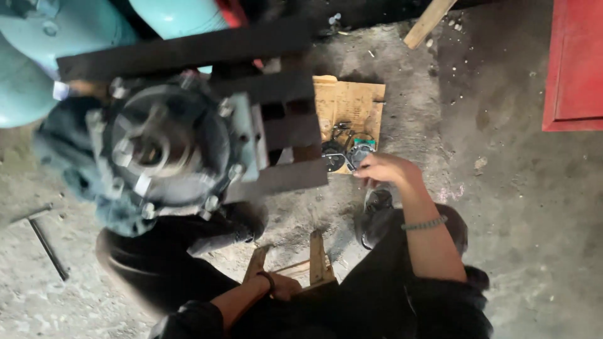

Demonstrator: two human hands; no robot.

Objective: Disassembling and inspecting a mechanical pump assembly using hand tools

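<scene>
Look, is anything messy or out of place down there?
Somewhat. A metal bar lies loose on the dirty floor at left, and small parts sit jumbled on a cardboard sheet by the right hand. Nothing looks broken.

One view only, worn on the head, looks almost straight down past the person's knees to a dusty concrete floor (515, 207) well below. A blurred flanged valve body (160, 147) fills the near left, very close to the lens; a wooden board (348, 100) lies farther off at centre
</scene>
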